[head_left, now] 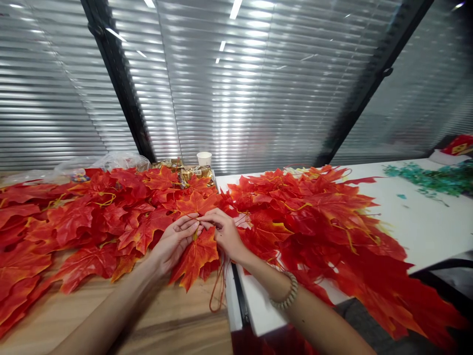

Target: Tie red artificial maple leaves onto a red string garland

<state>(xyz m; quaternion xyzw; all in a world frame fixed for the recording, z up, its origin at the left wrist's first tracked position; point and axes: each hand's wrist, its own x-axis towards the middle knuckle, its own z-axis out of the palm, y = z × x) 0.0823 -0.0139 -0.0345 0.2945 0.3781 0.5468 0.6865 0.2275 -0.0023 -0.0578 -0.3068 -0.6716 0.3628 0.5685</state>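
Note:
My left hand and my right hand meet at the middle of the view, fingertips nearly touching. Both pinch the stem area of a red-orange artificial maple leaf that hangs below them. Another leaf spreads just above my fingers. A thin red cord loops down beneath my right hand. Heaps of similar leaves lie on both sides, one on the left and one on the right, with yellow stems among them. My fingers partly hide the pinched spot.
A wooden table meets a white table at a gap below my hands. Behind the leaves are a paper cup, gold packets and clear plastic bags. Green foliage lies at the right, before window blinds.

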